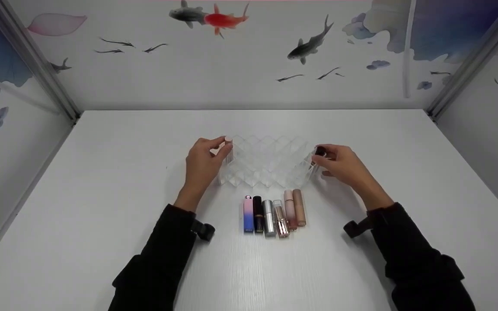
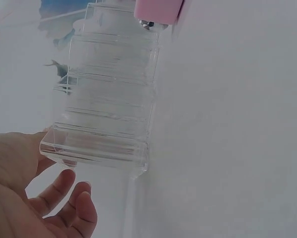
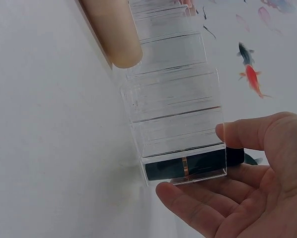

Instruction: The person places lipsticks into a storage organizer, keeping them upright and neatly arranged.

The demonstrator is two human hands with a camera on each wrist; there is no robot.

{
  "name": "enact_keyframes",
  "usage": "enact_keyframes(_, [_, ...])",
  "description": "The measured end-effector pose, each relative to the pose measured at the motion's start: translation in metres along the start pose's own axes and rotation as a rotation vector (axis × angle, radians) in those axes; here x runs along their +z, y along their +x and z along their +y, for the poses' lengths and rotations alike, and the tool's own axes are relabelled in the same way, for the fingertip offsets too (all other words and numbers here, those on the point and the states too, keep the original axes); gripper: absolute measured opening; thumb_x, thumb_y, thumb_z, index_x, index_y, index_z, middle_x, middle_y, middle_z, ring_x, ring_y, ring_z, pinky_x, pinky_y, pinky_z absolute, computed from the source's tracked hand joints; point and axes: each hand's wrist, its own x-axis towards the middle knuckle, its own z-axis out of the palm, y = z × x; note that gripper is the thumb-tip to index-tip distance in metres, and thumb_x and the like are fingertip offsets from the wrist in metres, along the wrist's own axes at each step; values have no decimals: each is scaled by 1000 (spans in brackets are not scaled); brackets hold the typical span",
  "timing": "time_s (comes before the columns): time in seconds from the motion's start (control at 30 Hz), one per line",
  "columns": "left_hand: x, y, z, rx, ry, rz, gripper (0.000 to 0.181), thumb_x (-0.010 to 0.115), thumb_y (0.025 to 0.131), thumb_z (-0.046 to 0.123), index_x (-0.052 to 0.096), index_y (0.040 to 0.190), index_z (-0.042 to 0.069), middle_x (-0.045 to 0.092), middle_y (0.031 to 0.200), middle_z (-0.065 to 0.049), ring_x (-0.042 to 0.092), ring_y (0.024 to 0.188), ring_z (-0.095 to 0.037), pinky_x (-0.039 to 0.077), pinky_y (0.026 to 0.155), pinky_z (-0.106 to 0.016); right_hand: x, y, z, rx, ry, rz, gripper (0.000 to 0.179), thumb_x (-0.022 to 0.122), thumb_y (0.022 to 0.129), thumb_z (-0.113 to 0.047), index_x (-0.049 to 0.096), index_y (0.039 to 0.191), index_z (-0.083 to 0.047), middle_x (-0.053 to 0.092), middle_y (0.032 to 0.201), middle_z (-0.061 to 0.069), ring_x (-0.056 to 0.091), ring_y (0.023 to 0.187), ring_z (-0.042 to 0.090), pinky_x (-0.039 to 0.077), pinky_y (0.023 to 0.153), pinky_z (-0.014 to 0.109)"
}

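Note:
A clear lipstick organizer (image 1: pixel 270 157) with zigzag compartments stands upright on the table between both hands. At its left end my left hand (image 1: pixel 204 160) pinches the pale pink top of a lip gloss tube (image 1: pixel 228 141), whose lower part is inside the end compartment. My right hand (image 1: pixel 339 163) holds the top of a black lipstick (image 1: pixel 320 150) at the right end. In the right wrist view that black lipstick (image 3: pixel 208 163), with a gold band, sits inside the end compartment, its end poking out between thumb and fingers. The left wrist view hides most of the left tube.
Before the organizer several lip products lie in a row: a pink-blue lipstick (image 1: pixel 248 214), a black one (image 1: pixel 258 214), a silver one (image 1: pixel 269 218), a rose-gold one (image 1: pixel 281 219), a pink gloss (image 1: pixel 290 209) and a tan tube (image 1: pixel 299 207). Fish-patterned panels (image 1: pixel 249 77) enclose the white table.

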Motion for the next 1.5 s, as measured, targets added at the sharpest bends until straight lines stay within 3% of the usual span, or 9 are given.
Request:
enact_keyframes(0.3, [-8,-1,7,-77,50,-134,49,66,87,37,57,131,18,60,116,-11,60,87,-20,52,75,-33,-1,-1,-1,19,8,-4,59,58,93,-33,40,142,-6,56,128,16,58,116,29,54,86,37])
enact_keyframes(0.47, [-17,1,11,-94,44,-218,54,64,88,38,51,136,17,56,128,-11,61,107,-26,51,88,-38,-1,0,-1,22,4,-4,58,58,93,-32,40,142,-5,56,128,16,57,115,30,54,85,38])
enact_keyframes(0.73, [-26,1,5,-166,-75,-438,70,56,93,41,28,148,7,34,151,-12,43,133,-29,39,106,-41,0,1,2,22,-13,-6,59,58,93,-34,40,141,-5,57,127,16,58,116,29,54,85,38])
enact_keyframes(0.87, [-28,0,5,-180,-48,-523,73,48,96,44,18,150,4,26,154,-15,34,138,-29,32,111,-42,0,1,1,27,-14,-6,60,58,93,-34,40,142,-6,57,128,16,58,116,28,54,85,37])
enact_keyframes(1.0, [-27,-2,7,-187,15,-553,72,40,99,45,12,150,3,26,154,-17,28,141,-28,26,114,-42,0,1,1,32,-12,-7,60,58,93,-34,39,142,-6,56,129,16,58,116,28,54,85,37])
enact_keyframes(1.23, [-24,-4,13,-244,62,-588,66,30,101,40,6,151,4,12,158,-9,11,146,-22,15,118,-40,0,2,2,32,-5,-10,59,58,93,-33,40,142,-5,56,130,15,57,117,28,54,85,37])
enact_keyframes(1.43, [-29,-7,16,-251,59,-612,62,28,101,35,8,151,4,12,158,-9,10,147,-22,14,118,-40,0,2,2,28,-7,-6,58,59,93,-33,41,141,-6,56,129,16,58,116,28,54,85,38])
enact_keyframes(1.5, [-31,-8,15,-262,27,-625,61,30,101,34,9,151,5,15,158,-9,15,146,-22,18,117,-40,-1,2,1,30,-10,-7,58,59,93,-33,41,141,-6,56,130,16,58,116,28,54,85,38])
